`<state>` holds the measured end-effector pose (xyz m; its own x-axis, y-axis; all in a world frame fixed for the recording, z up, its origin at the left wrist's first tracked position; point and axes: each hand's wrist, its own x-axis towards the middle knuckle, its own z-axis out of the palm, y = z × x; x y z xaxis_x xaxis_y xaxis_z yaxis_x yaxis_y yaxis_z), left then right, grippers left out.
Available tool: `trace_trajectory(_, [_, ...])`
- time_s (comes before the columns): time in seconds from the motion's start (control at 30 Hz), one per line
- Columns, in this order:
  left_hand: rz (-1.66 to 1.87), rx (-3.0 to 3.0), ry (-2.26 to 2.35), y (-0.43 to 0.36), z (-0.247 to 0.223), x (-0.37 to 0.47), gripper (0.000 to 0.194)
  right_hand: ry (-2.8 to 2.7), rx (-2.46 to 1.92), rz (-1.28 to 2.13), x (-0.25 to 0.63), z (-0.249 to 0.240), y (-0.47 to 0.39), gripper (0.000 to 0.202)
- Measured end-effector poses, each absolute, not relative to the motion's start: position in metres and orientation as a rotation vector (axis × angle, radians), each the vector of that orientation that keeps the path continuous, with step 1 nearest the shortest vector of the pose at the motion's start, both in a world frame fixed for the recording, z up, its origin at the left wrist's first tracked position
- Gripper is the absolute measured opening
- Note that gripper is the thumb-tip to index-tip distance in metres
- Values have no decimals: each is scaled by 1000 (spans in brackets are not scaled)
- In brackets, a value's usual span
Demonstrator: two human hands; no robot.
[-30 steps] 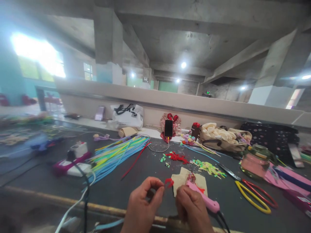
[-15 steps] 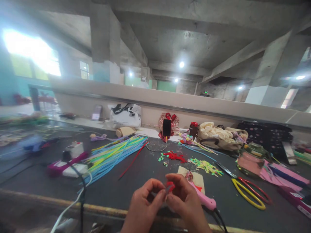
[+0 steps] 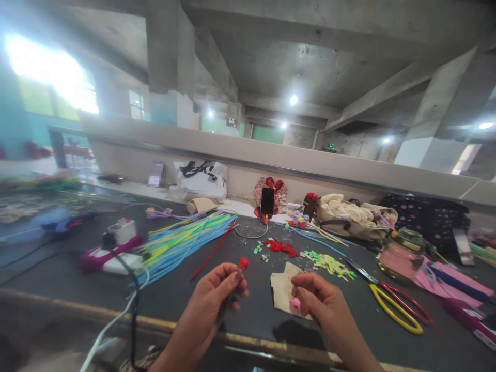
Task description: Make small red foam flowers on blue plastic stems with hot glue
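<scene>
My left hand (image 3: 217,289) pinches a small curled red piece (image 3: 244,264) between thumb and fingertips, held above the dark table. My right hand (image 3: 323,299) is closed on a pink corded tool (image 3: 295,304); only its rounded pink end shows, and the fingers hide the rest. Beneath the tool lies a beige cloth or paper pad (image 3: 282,292). Beyond my hands are a small heap of red pieces (image 3: 281,247) and a pile of yellow-green cut pieces (image 3: 329,263).
Long blue and yellow stems (image 3: 186,248) lie left, near a power strip (image 3: 112,256) with cables. Scissors (image 3: 399,305) with yellow and red handles lie right, beside a glass jar (image 3: 401,256). A phone (image 3: 267,200) stands at the back. The table's front edge (image 3: 174,325) runs close by.
My hands have moved apart. The left has carried the red piece left and up, while the right has let it go and taken hold of the pink tool from the pad.
</scene>
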<state>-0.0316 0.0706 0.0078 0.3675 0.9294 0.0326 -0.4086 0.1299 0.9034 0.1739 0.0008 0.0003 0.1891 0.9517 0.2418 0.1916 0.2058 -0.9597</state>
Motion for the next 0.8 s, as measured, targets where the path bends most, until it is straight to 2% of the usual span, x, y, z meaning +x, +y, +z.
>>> trace_trajectory(0.23, [1020,1080,719,66,4,-26,20,-1534,-1386,711,166,-2,-2,13])
trace_trajectory(0.53, [1151,1054,743,77,-4,-16,23,-1702,-1770,230,237,44,51,23])
trace_trajectory(0.67, [1180,1073,782,79,-10,-12,22,-1709,-1924,152,270,35,74,31])
trace_trajectory(0.8, [1138,1098,795,79,-14,-9,19,-1836,-2011,169,286,17,89,22])
